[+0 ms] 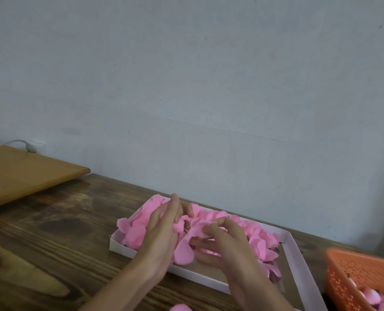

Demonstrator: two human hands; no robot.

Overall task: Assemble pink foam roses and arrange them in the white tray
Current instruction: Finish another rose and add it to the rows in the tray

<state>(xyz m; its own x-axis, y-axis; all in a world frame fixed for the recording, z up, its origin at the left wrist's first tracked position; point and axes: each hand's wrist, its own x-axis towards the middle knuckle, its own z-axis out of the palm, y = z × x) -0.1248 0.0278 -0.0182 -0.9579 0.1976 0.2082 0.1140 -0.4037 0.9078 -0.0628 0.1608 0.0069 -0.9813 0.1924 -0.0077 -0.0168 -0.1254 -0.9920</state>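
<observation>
Petals [260,241] heaped in white tray [121,246], left grip [162,234] spread atop, right grip [229,243] pinching one petal [183,252] near front rim.

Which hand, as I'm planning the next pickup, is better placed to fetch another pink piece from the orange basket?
Right. The right hand, pinching a pink petal over the white tray, is on the side of the orange basket; the left hand would likely have to cross over it.

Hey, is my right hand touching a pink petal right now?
Touching. The head view shows the right hand with its fingers curled onto a petal, pinching it above the tray.
</observation>
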